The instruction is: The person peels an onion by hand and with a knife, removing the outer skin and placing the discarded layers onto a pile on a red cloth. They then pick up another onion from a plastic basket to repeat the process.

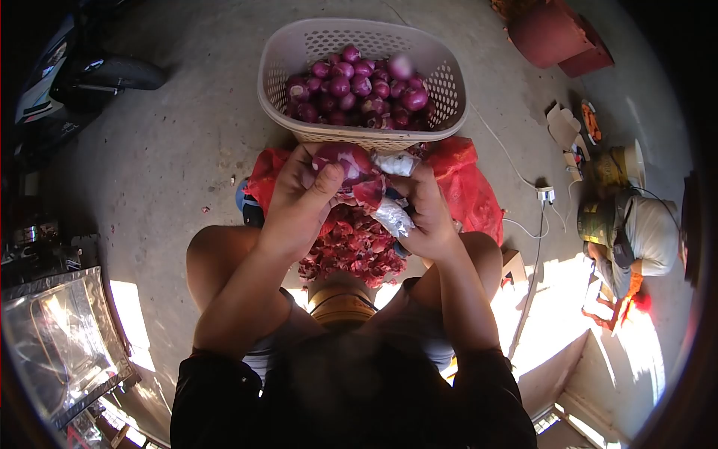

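My left hand [303, 194] is closed around a red onion [342, 161], thumb laid across its near side. A loose flap of onion skin [369, 191] hangs from the onion's right side. My right hand [430, 209] is closed at that flap, with silver wrapping [394, 218] on its thumb and on a finger touching the onion. Something dark shows inside the right hand; I cannot make it out. Below both hands lies a heap of red onion skins [351, 247]. Just beyond them, a plastic basket [363, 137] holds many purple onions [361, 84].
Red mesh sacking [467, 187] lies under and beside the basket. A yellow container [340, 305] stands between my legs. Cables and a white plug [546, 194] are on the floor at right, where another person [636, 232] sits. A motorbike wheel [127, 73] is at left.
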### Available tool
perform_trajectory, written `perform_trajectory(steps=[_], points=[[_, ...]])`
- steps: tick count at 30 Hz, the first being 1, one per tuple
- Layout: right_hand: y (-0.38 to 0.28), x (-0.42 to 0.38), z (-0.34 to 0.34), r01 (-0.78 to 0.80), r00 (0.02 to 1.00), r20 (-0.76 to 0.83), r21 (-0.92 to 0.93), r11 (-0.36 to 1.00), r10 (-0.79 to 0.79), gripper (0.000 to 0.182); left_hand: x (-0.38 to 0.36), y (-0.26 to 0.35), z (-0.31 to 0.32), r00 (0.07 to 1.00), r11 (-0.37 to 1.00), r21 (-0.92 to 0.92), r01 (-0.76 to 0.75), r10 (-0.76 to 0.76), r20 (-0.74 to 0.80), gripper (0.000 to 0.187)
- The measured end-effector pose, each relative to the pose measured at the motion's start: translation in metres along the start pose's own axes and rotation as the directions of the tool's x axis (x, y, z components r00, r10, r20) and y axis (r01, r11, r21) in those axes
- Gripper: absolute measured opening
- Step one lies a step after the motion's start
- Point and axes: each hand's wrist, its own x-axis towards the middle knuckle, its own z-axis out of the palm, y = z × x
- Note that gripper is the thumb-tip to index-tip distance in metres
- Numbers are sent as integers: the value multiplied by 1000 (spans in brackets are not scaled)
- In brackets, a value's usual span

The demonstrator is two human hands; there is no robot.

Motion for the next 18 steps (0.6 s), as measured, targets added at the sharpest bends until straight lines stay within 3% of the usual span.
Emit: perform_trajectory(steps=[4,8,10,13,16,18], points=[[-8,8,-6,52,999,2,-94,994,-52,47,0,3,-3,999,999,21,35,-35,12,34],[-8,8,-4,8,987,-157,312,950,43,35,1,3,-9,995,994,-54,100,-99,29,32],[-12,8,-14,-47,988,-123,313,949,89,36,2,7,-11,990,986,-97,135,-130,52,34],[-10,7,-11,75,988,-151,327,942,-27,37,2,11,-1,993,974,-196,117,-113,29,41],[-11,7,-8,69,993,-119,430,900,-19,36,2,12,-7,983,893,-411,182,-157,95,42],[-12,7,-7,61,986,-164,400,915,6,37,3,14,-5,979,884,-426,194,-151,133,41]])
